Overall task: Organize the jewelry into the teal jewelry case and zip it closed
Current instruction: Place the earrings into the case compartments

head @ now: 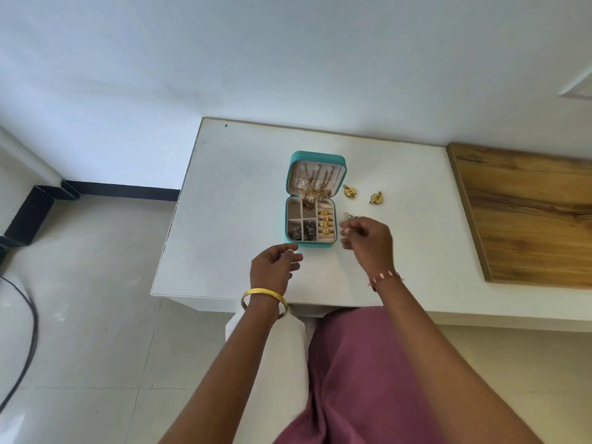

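Observation:
The teal jewelry case [290, 219] lies open on the white table [230, 193]. Gold chains [315, 184] hang in its lid. Gold rings [326, 222] sit in the right roll, and dark silver pieces [301, 232] fill the front compartments. Two gold flower earrings [350, 191] [377, 198] rest on the table to the right of the lid. My right hand [368, 241] hovers right of the case, fingertips pinched on a small pale, silvery piece [348, 216]. My left hand [275, 265] is just in front of the case, fingers curled and apart, holding nothing.
A wooden board [525, 213] covers the surface to the right. The table's front edge [256, 299] is close to my wrists. A black cable [25, 341] runs over the tiled floor at the left. My lap in purple cloth [368, 379] is below.

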A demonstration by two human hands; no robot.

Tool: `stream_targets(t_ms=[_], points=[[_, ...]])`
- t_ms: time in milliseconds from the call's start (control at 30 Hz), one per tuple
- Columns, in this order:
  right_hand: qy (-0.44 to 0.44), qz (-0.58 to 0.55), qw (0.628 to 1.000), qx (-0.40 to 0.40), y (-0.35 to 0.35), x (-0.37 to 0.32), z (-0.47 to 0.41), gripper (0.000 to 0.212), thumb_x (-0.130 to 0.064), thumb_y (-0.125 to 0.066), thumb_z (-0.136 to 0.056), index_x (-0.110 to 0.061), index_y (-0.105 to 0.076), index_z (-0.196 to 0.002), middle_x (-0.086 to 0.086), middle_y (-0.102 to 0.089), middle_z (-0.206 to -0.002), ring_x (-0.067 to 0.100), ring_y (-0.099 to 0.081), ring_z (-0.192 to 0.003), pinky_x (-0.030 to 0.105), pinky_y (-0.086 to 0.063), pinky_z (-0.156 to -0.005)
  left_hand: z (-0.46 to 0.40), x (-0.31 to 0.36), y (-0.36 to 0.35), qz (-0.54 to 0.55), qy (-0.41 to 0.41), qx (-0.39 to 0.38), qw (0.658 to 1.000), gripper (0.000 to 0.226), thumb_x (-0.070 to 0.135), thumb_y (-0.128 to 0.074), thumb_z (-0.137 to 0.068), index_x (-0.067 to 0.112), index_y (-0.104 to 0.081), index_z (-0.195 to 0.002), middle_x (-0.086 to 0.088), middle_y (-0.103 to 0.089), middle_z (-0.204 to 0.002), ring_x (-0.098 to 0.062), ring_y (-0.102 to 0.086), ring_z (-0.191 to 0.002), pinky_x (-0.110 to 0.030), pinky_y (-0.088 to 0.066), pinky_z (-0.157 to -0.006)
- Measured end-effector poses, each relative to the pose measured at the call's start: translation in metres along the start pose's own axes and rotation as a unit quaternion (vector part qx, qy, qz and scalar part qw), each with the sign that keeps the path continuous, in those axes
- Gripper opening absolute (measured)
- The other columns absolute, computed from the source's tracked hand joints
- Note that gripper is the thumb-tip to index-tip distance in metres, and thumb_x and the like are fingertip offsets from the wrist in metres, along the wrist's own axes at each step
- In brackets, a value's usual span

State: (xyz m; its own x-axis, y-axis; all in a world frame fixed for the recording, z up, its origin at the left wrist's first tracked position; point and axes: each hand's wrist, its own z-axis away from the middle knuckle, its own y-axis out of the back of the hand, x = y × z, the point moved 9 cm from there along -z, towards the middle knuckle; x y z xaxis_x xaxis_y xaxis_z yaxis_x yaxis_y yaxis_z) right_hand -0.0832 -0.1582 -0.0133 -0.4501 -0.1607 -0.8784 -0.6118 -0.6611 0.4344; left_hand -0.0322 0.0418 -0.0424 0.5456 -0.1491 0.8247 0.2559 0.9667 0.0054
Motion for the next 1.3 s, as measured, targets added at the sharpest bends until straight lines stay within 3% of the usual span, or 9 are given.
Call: stream_targets(t_ms=[167, 233, 400, 567, 733, 933, 1033, 1167, 1300], points=[[-0.069, 0.028, 0.991, 0.114, 0.052, 0.055, 0.0, 0.017, 0.007, -0.054, -0.079, 0.001, -0.068, -0.085, 0.011, -0.065, -0.074, 0.022, -0.059, -0.058, 0.041, -0.056, -0.071, 0.008, -0.008, -0.034, -0.032, 0.004, -0.04, 0.999, 0.02, 0.007, -0.046, -0.091, 0.008, -0.065, -0.1, -0.007, -0.066, -0.088, -0.014, -0.06, -0.074, -0.023, -0.048, -0.072], [-0.045, 0.063, 0.992, 0.098, 0.052, 0.057, -0.005, 0.019, 0.005, -0.056, -0.079, -0.004, -0.07, -0.089, 0.014, -0.067, -0.08, 0.027, -0.062, -0.068, 0.042, -0.055, -0.078, 0.009, -0.008, -0.046, -0.043, 0.005, -0.052, 0.998, 0.02, 0.007, -0.046, -0.09, 0.009, -0.065, -0.098, -0.007, -0.066, -0.087, -0.012, -0.06, -0.072, -0.023, -0.048, -0.072], [0.052, 0.206, 0.977, 0.0, 0.023, 0.04, -0.02, 0.03, -0.003, -0.059, -0.085, -0.008, -0.065, -0.113, 0.02, -0.059, -0.102, 0.026, -0.058, -0.086, 0.022, -0.042, -0.08, 0.008, -0.008, -0.064, -0.061, 0.001, -0.064, 0.996, 0.018, 0.008, -0.047, -0.09, 0.011, -0.064, -0.095, -0.006, -0.065, -0.085, -0.012, -0.059, -0.072, -0.022, -0.047, -0.071], [0.129, 0.304, 0.944, -0.011, 0.011, 0.033, -0.02, 0.016, -0.003, -0.053, -0.088, 0.002, -0.066, -0.097, 0.023, -0.058, -0.096, 0.035, -0.058, -0.089, 0.032, -0.044, -0.074, 0.008, -0.01, -0.069, -0.081, 0.001, -0.062, 0.995, 0.018, 0.008, -0.046, -0.091, 0.015, -0.063, -0.091, -0.004, -0.065, -0.084, -0.009, -0.059, -0.071, -0.02, -0.047, -0.071], [0.058, 0.147, 0.987, 0.018, 0.024, 0.037, -0.016, 0.012, -0.002, -0.06, -0.084, 0.001, -0.068, -0.092, 0.017, -0.068, -0.091, 0.027, -0.063, -0.081, 0.024, -0.048, -0.074, 0.009, -0.007, -0.069, -0.1, -0.01, -0.063, 0.993, 0.02, 0.008, -0.046, -0.091, 0.01, -0.064, -0.099, -0.007, -0.066, -0.09, -0.014, -0.06, -0.075, -0.023, -0.049, -0.073], [-0.076, -0.158, 0.978, -0.113, -0.001, 0.027, 0.013, 0.012, -0.001, -0.058, -0.086, 0.005, -0.065, -0.094, 0.01, -0.064, -0.069, 0.007, -0.059, -0.047, 0.019, -0.053, -0.05, 0.012, 0.02, -0.075, -0.168, -0.1, -0.066, 0.979, 0.029, 0.008, -0.052, -0.088, 0.011, -0.06, -0.116, -0.009, -0.063, -0.118, -0.02, -0.059, -0.096, -0.039, -0.048, -0.095], [-0.071, -0.178, 0.972, -0.132, -0.005, 0.014, 0.019, 0.008, -0.003, -0.061, -0.085, 0.001, -0.066, -0.09, 0.01, -0.064, -0.066, 0.01, -0.059, -0.049, 0.021, -0.052, -0.05, 0.013, 0.032, -0.08, -0.184, -0.144, -0.077, 0.969, 0.031, 0.008, -0.051, -0.09, 0.013, -0.058, -0.119, -0.006, -0.063, -0.116, -0.014, -0.057, -0.092, -0.026, -0.047, -0.086], [-0.027, -0.118, 0.987, -0.11, 0.0, 0.0, 0.015, 0.009, -0.01, -0.065, -0.082, -0.001, -0.069, -0.085, 0.005, -0.062, -0.062, 0.008, -0.052, -0.047, 0.018, -0.045, -0.047, 0.01, 0.035, -0.074, -0.14, -0.149, -0.065, 0.977, 0.028, 0.006, -0.052, -0.089, 0.01, -0.061, -0.116, -0.006, -0.066, -0.1, -0.016, -0.064, -0.078, -0.027, -0.053, -0.08], [-0.035, -0.123, 0.99, -0.058, 0.007, 0.003, -0.003, 0.019, -0.017, -0.063, -0.085, 0.001, -0.07, -0.086, 0.004, -0.058, -0.058, 0.008, -0.047, -0.044, 0.018, -0.041, -0.045, -0.003, 0.025, -0.063, -0.093, -0.121, -0.037, 0.988, 0.023, 0.002, -0.053, -0.087, 0.004, -0.065, -0.107, -0.004, -0.065, -0.089, 0.004, -0.061, -0.052, -0.026, -0.054, -0.076]])
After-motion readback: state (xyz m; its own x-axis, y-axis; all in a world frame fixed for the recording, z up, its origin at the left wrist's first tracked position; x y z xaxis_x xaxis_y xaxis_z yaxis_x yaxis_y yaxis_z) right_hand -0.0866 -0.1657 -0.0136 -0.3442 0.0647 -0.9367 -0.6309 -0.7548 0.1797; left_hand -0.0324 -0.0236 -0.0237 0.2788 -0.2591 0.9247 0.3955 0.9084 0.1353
